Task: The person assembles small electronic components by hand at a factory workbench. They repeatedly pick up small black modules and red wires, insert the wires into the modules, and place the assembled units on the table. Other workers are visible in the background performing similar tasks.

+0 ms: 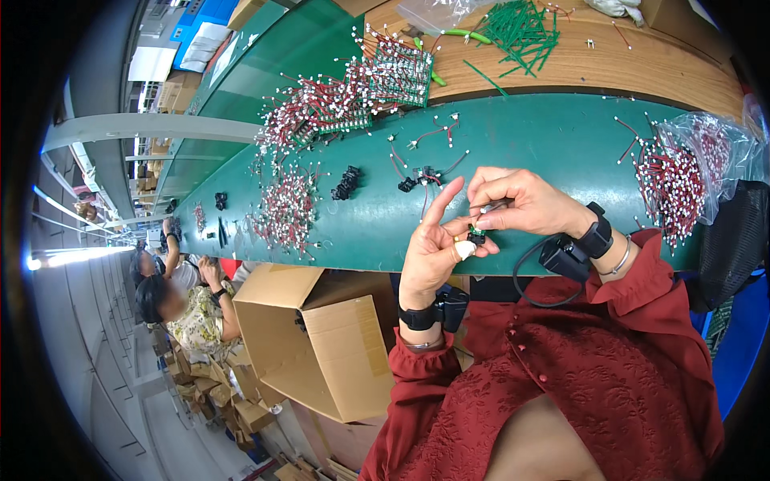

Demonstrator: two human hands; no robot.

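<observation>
You hold a small black-and-green component [476,236] just above the near edge of the green worktop [553,144], pinched between both hands. Your left hand [433,248] cups it from below, thumb and lower fingers closed on it, index finger pointing straight up. Your right hand [517,202] curls over the top, fingertips closed on the part and on a thin wire end; which bit each finger grips is too small to tell.

Just beyond your hands, a few loose black parts with red wires [421,178] lie on the worktop. At far right, a clear plastic bag [710,156] lies open, red-and-white wire pieces [670,188] spilling from it. Left of centre are more wire heaps [285,208] and a stack of green boards with wires [365,88]. Below the worktop edge an open cardboard box [313,345] stands; its contents are not visible. Another person [188,309] sits further left.
</observation>
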